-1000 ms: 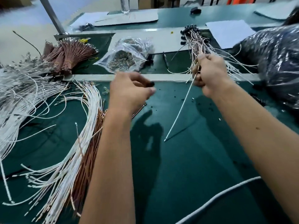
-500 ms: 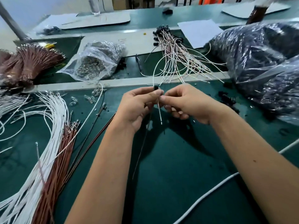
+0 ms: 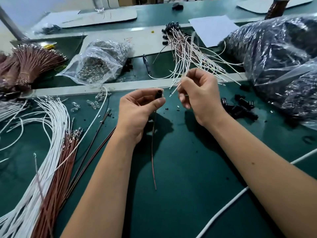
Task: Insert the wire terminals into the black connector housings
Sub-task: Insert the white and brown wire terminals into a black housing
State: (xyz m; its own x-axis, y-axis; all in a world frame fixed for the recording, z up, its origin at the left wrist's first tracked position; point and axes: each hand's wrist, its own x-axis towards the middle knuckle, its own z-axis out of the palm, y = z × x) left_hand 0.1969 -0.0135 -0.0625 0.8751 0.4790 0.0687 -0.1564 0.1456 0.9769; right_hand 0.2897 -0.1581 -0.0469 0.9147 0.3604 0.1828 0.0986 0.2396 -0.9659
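My left hand (image 3: 137, 112) pinches a small black connector housing (image 3: 159, 95) between thumb and fingers above the green table. A thin red-brown wire (image 3: 153, 152) hangs down from the housing. My right hand (image 3: 199, 95) pinches a white wire (image 3: 176, 87) just to the right, its terminal end pointing down-left toward the housing but apart from it. Loose black housings (image 3: 237, 107) lie on the mat to the right of my right hand.
White wires (image 3: 51, 121) and brown wires (image 3: 60, 165) lie in bundles at the left. A clear bag of metal terminals (image 3: 97, 66) sits behind them. Finished wire assemblies (image 3: 188, 54) fan out at the back, and large plastic bags (image 3: 277, 62) fill the right.
The hands, touching half a second ago, have drawn apart. My right hand now holds a white wire raised to the right, while my left keeps the housing with the dangling brown wire.
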